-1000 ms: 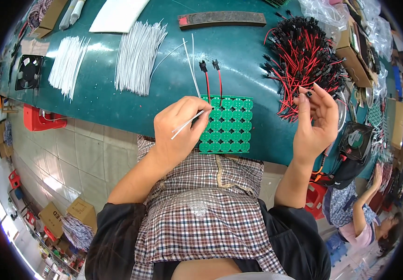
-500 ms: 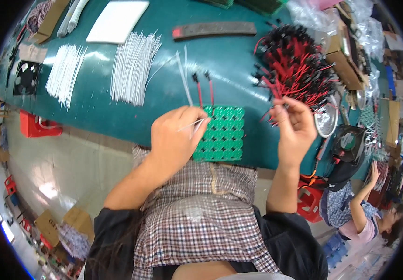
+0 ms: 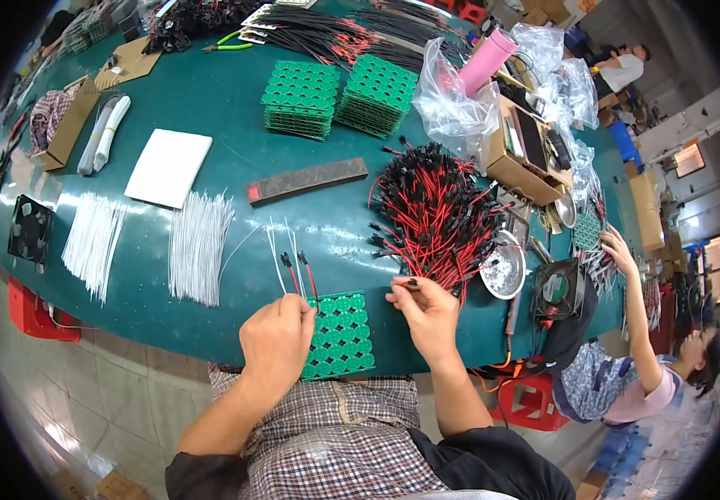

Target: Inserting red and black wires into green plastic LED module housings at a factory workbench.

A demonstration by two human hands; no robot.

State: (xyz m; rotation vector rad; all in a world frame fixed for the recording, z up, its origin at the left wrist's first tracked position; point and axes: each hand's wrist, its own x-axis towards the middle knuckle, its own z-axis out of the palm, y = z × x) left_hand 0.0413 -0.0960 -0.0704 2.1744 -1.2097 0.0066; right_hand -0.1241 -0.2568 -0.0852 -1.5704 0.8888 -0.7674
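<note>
A green circuit board panel (image 3: 341,337) lies at the table's near edge. My left hand (image 3: 276,337) is closed in a pinch at its upper left corner; what the fingertips hold is hidden. Just beyond them, two red wire leads (image 3: 311,279) with black connectors and thin white wires (image 3: 275,254) point away from me. My right hand (image 3: 428,321) pinches a wire lead (image 3: 412,283), whose small black end shows at the fingertips. Beyond that hand is a big heap of red and black wire leads (image 3: 439,221).
Two bundles of white wires (image 3: 199,250) and a white pad (image 3: 168,167) lie left. A dark bar (image 3: 307,181) lies farther in, before stacked green boards (image 3: 300,96). Right are a metal bowl (image 3: 503,265), an orange-corded tool (image 3: 511,321), a fan (image 3: 557,289) and a co-worker (image 3: 635,375).
The view has tilted up, showing more of the far table. My right hand has come from the heap closer to the board. The white wire across my left fingers no longer shows there.
</note>
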